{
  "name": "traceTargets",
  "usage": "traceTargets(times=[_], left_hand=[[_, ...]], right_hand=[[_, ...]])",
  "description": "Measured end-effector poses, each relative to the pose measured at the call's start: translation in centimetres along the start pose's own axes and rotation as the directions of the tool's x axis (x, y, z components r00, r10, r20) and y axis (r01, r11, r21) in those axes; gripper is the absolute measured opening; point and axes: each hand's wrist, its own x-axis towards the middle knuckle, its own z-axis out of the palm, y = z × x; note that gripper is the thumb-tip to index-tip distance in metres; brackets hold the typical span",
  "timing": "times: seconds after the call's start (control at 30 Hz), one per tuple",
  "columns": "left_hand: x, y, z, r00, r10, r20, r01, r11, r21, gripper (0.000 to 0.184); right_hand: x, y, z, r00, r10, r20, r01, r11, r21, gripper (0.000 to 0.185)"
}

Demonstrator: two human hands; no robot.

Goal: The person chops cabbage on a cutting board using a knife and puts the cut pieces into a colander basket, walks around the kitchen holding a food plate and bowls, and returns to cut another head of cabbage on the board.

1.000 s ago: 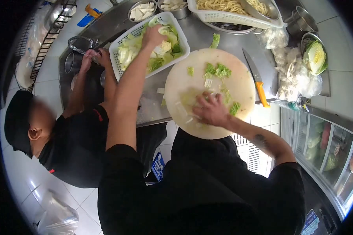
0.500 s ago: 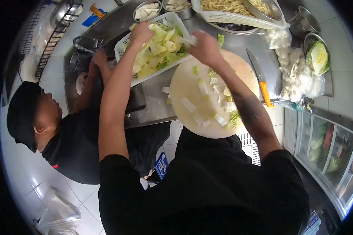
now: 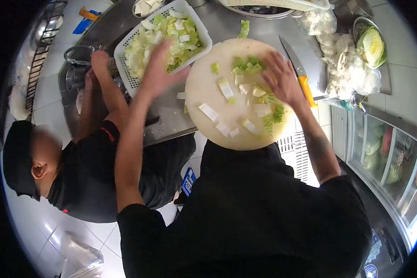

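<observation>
My left hand [image 3: 160, 76] is over the near right edge of the white basket [image 3: 207, 44], its fingers spread and a little blurred, holding nothing visible. Chopped cabbage [image 3: 164, 39] fills the basket. My right hand [image 3: 280, 78] is open above the right side of the round cutting board [image 3: 201, 78], beside green leaf pieces [image 3: 248, 65]. Pale cabbage stem pieces [image 3: 226, 88] lie scattered on the board. To the right of the board, a knife with an orange handle [image 3: 306, 90] rests on the metal counter.
At the left a co-worker [image 3: 85, 171] has both hands low in the sink area near a metal cup [image 3: 70, 78]. Plastic bags [image 3: 352, 78] and a halved cabbage [image 3: 370, 46] in a bowl stand at the right. A bowl of white pieces [image 3: 147, 6] is behind the basket.
My right hand has moved from the basket back over the board and opened. My left hand has come from the basket's far side to its near right edge. The whole view has shifted.
</observation>
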Motion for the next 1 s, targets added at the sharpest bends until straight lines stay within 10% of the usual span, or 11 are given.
traceTargets(times=[0.1,0.33,0.43,0.57,0.63,0.8,0.93,1.0], left_hand=[[-7.0,5.1,4.8,0.951,0.029,0.309,-0.021,0.999,-0.029,0.115],[-10.6,9.0,14.5,0.976,0.171,0.137,-0.168,0.985,-0.036,0.115],[-9.2,9.1,13.7,0.997,0.071,-0.040,-0.079,0.960,-0.267,0.098],[-13.4,2.6,8.2,0.959,-0.248,-0.138,0.194,0.927,-0.320,0.077],[-14.9,-1.1,8.9,0.899,-0.419,-0.126,0.331,0.840,-0.429,0.073],[-12.9,-3.6,11.0,0.978,-0.206,0.039,0.185,0.936,0.299,0.062],[-11.6,-1.8,11.1,0.909,-0.406,0.099,0.365,0.886,0.288,0.057],[-12.9,-3.5,12.4,0.866,-0.477,0.149,0.444,0.872,0.207,0.050]], right_hand=[[-6.1,-2.2,-0.9,0.997,0.042,0.060,-0.045,0.998,0.052,0.059],[-5.8,-10.2,6.4,0.988,0.118,-0.096,-0.101,0.981,0.163,0.066],[-1.2,-10.0,5.1,0.991,-0.060,-0.122,0.110,0.880,0.462,0.058],[7.3,-3.0,0.1,1.000,0.014,-0.010,-0.011,0.958,0.286,0.030],[12.5,2.4,0.9,0.975,-0.222,-0.019,0.223,0.973,0.060,0.029],[20.7,8.7,4.8,0.815,-0.431,0.386,0.517,0.843,-0.149,0.038],[19.6,9.3,5.3,0.865,-0.184,0.466,-0.014,0.921,0.390,0.036],[18.8,10.2,5.2,0.793,-0.314,0.523,0.401,0.914,-0.057,0.025]])
